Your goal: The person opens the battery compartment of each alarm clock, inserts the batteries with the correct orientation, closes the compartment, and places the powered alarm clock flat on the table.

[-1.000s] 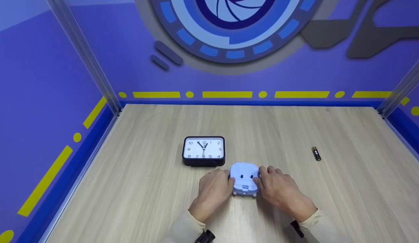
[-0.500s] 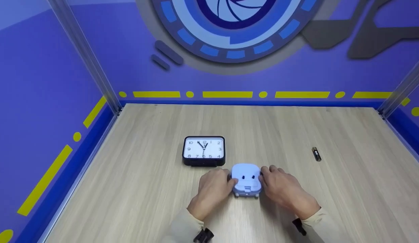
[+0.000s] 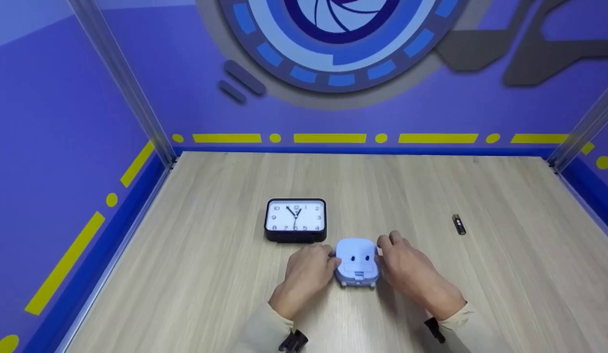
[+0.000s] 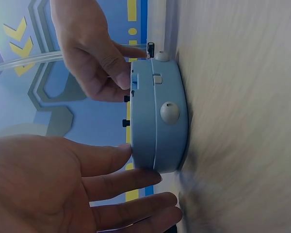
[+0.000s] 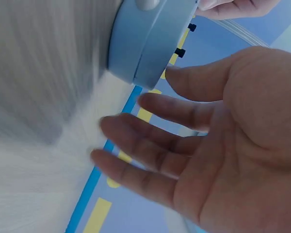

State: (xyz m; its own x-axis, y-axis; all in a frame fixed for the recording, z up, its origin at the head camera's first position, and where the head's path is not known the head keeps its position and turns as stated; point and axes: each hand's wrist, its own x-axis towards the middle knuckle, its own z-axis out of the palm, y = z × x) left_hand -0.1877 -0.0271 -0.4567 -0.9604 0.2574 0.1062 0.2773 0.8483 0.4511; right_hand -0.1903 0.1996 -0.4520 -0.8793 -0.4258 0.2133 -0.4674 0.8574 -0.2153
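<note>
A small light blue box with rounded corners, two black pegs on top and white knob feet stands on the wooden table. On its left side, my left hand has its thumb at the top edge and index finger along the side wall, as the left wrist view shows; the other fingers extend loosely. To the right, my right hand has spread, relaxed fingers; in the right wrist view its thumb reaches the box's top edge, while the other fingers are off the box.
A black rectangular alarm clock with a white dial stands just behind and left of the box. One dark battery lies farther right on the table. Purple printed panels enclose the back and sides.
The box has shifted slightly right. My right hand's thumb has drawn back from its top and the fingers have loosened; the left thumb has slid back to the edge.
</note>
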